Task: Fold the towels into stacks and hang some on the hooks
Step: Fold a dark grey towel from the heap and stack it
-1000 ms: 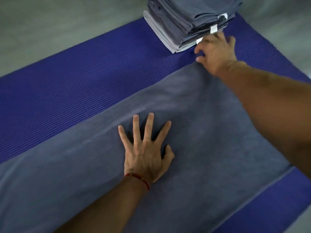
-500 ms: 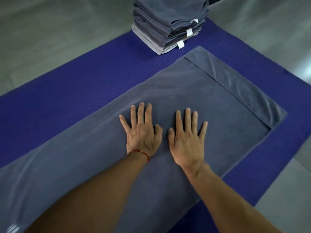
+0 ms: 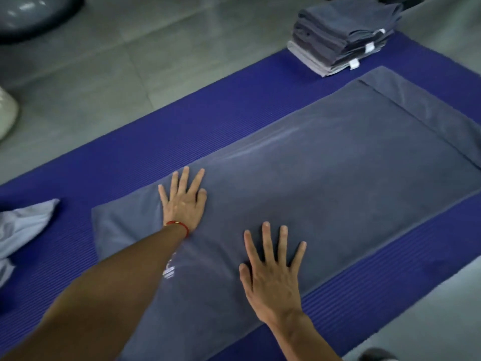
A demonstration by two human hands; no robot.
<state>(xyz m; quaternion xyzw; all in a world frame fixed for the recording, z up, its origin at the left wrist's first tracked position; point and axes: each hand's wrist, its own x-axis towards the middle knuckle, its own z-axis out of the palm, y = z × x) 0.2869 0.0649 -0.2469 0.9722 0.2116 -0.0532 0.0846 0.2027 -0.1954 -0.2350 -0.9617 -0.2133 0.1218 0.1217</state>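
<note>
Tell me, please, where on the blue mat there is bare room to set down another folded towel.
The blue mat is bare in a long strip between the spread towel and the grey floor, left of the folded stack. A narrower strip lies along the towel's near right edge. The mat's left end is crowded by a crumpled light cloth.

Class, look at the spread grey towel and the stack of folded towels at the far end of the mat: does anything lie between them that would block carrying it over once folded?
Nothing visible does. Between the spread towel and the folded stack lies only a bare strip of blue mat. Both hands, left hand and right hand, lie flat on the towel.
</note>
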